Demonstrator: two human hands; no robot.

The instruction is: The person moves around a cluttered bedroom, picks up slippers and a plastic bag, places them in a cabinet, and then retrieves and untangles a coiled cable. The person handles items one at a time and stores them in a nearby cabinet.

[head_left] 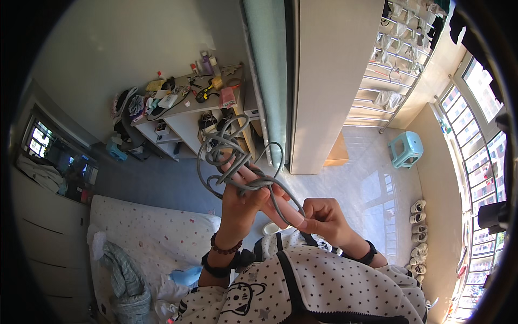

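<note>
A long grey cable (256, 184) hangs in a loose tangle of loops in front of my body. My left hand (240, 208) is closed around the bunched part, with its thumb pressed over several strands. Loops stick out beyond its fingers, and one strand bends down toward the right. At the end of that bend my right hand (326, 218) is closed in a pinch on the cable. Its fingertips are partly hidden, and I cannot make out the cable's ends.
A bed (156, 218) with a patterned sheet lies at the lower left. Beyond the cable stands a cluttered shelf unit (183, 116). A wide pillar (329, 81) and green curtain (270, 81) rise ahead. Rightward are a blue stool (407, 149), shoes (418, 217) and a drying rack (388, 86).
</note>
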